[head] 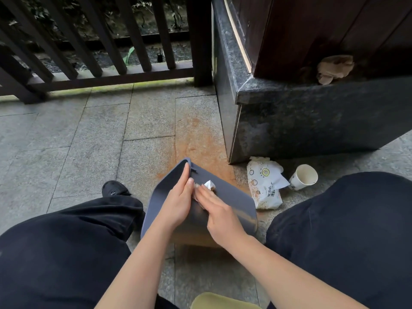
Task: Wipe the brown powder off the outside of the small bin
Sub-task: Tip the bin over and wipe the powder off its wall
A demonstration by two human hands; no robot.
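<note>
- Nearest the lens, at the bottom edge of the frame, a pale yellow-green object is peeking in between my forearms; what it is I cannot tell.
- Black trouser legs are filling the lower left and lower right corners, with one black shoe showing left of centre.
- Just below the centre of the frame, the small bin, dark grey, is lying tipped on its side on the stone floor between my knees.
- I am steadying it with my left hand, fingers straight along its upper rim.
- I am pressing a crumpled white wipe flat against the bin's outer wall with my right hand, fingers extended over it.
- Brown powder is staining the floor beyond the bin.
- Right of the bin, a wipe packet and a tipped paper cup are lying near each other.
</note>
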